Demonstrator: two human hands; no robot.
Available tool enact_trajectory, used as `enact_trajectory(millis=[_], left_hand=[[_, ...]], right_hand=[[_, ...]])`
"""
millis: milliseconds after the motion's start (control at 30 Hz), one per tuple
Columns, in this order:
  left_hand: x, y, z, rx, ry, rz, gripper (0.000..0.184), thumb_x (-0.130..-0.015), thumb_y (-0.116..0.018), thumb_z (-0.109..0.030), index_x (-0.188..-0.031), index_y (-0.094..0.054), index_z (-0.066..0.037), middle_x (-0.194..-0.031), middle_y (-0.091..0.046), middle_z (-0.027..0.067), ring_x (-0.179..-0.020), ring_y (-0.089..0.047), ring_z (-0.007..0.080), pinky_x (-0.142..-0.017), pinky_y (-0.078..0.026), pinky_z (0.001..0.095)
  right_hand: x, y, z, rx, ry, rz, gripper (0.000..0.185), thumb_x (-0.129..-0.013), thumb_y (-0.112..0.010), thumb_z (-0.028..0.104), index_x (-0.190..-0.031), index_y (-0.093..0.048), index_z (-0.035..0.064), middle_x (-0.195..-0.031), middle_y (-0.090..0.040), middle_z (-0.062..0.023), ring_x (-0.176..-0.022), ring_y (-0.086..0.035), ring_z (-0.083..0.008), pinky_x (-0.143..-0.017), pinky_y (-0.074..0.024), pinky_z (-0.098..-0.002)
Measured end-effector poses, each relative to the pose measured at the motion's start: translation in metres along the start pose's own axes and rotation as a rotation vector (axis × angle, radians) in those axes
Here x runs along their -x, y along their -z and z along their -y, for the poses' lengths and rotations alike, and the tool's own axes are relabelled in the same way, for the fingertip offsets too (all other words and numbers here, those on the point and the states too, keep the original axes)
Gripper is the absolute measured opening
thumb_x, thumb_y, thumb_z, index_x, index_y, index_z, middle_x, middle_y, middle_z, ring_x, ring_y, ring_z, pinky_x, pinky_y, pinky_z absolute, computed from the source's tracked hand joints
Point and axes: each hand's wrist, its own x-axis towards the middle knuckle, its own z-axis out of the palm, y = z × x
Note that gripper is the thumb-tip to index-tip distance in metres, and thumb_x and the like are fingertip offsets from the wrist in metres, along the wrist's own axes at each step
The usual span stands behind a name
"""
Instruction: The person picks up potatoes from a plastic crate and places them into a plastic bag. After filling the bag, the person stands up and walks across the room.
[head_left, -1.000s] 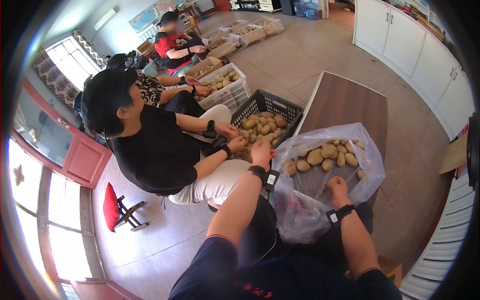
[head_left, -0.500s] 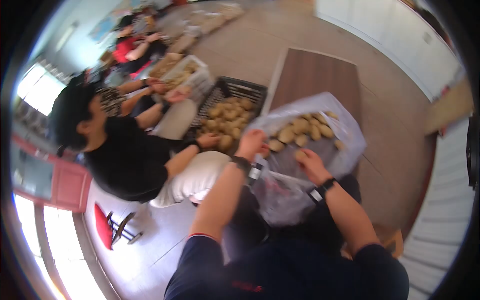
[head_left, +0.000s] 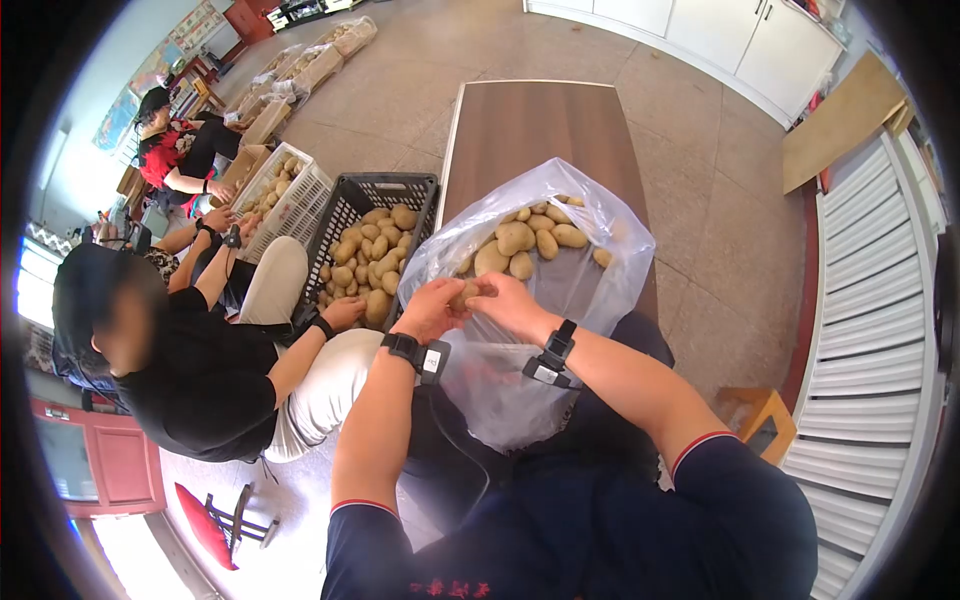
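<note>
A potato (head_left: 465,293) sits between my two hands, over the near left edge of a clear plastic bag (head_left: 610,235). My left hand (head_left: 430,310) has its fingers closed around the potato from the left. From the right, my right hand (head_left: 508,303) pinches the same potato with thumb and fingertips. Several potatoes (head_left: 515,238) lie in the opened bag just beyond my hands. The bag rests on a brown wooden table (head_left: 540,120), and its near end hangs over my lap. My fingers partly hide the potato.
A black crate (head_left: 425,195) full of potatoes stands left of the table, with a white crate (head_left: 310,190) behind it. A co-worker in black (head_left: 200,370) reaches into the black crate. A red stool (head_left: 205,525) stands lower left; a radiator (head_left: 865,330) lines the right.
My hands have come together on one potato; before, they were apart, with the right over the bag. The view has turned, shifting the table and bag left.
</note>
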Motion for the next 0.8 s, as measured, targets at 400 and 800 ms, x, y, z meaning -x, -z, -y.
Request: enact_trajectory(millis=[400, 800], left_hand=[[0.000, 0.043, -0.007, 0.342, -0.267, -0.308, 0.024, -0.092, -0.059, -0.024, -0.110, -0.055, -0.010, -0.093, -0.062, 0.0074, -0.071, -0.060, 0.0223, -0.059, -0.051, 0.0329], [-0.006, 0.123, 0.024, 0.420, -0.267, -0.578, 0.026, -0.094, -0.054, -0.023, -0.116, -0.050, -0.010, -0.097, -0.060, 0.0103, -0.076, -0.060, 0.0252, -0.060, -0.053, 0.0355]], right_hand=[[-0.010, 0.136, -0.042, 1.023, -0.226, -0.482, 0.039, -0.081, -0.057, 0.025, -0.110, -0.060, -0.0014, -0.108, -0.061, -0.0247, -0.102, -0.058, -0.0425, -0.088, -0.0471, -0.0474], [-0.029, 0.192, -0.027, 0.916, -0.435, -0.520, 0.044, -0.083, -0.055, 0.027, -0.115, -0.057, -0.0030, -0.114, -0.061, -0.0259, -0.108, -0.059, -0.0387, -0.090, -0.0477, -0.0461]])
